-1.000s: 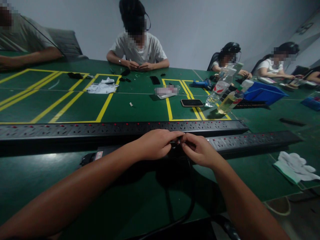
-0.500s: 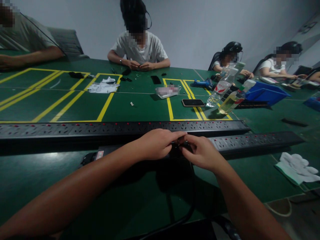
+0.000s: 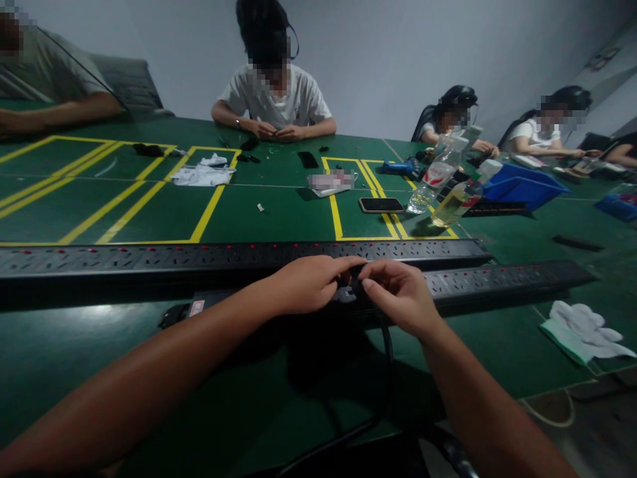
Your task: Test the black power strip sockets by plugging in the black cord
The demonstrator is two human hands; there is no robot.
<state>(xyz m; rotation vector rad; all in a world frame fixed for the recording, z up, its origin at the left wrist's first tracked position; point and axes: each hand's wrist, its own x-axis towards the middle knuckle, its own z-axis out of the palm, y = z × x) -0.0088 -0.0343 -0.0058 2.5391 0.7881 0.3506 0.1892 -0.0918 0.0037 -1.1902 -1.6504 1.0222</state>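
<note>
Close together over the nearer black power strip (image 3: 502,282), my left hand (image 3: 311,282) and my right hand (image 3: 403,292) meet at the fingertips. Between them is a small dark piece (image 3: 355,284), mostly covered by my fingers. My right thumb and forefinger pinch it. The left fingers curl against its other side, with the index finger stretched along the top. A greyish shiny bit (image 3: 345,293) shows under the left fingers. From below my right hand a black cable (image 3: 387,352) hangs toward the table's front edge. Whether it joins the dark piece is hidden.
A longer black power strip (image 3: 124,257) lies just beyond. White gloves (image 3: 584,332) rest at the right. Farther back are a phone (image 3: 381,206), two bottles (image 3: 456,202), a blue bin (image 3: 522,186) and crumpled white cloth (image 3: 203,174). Several people sit around the table.
My right hand has turned and its fingers have drawn slightly apart from the left, baring the greyish bit. The whole view has shifted slightly.
</note>
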